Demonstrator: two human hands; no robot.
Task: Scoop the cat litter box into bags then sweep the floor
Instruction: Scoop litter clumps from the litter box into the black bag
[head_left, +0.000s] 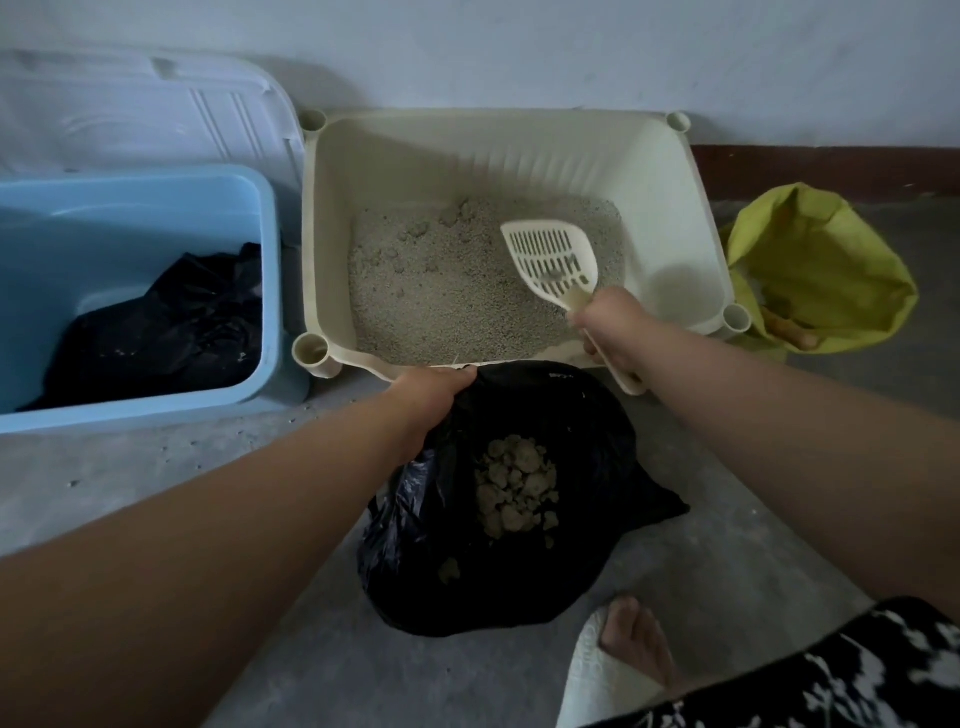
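scooping is under way: right hand (608, 322) grips the scoop (553, 257) over the litter box (670, 208), left hand (431, 395) holds the black bag (587, 431) open below it. next, probably dig for remaining clumps (415, 228) ahead of the left hand.

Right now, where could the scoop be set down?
Bare floor in front of the blue tub, left of the black bag; more between that bag and the yellow bag. Crowded along the litter box front, around the left hand and right hand.
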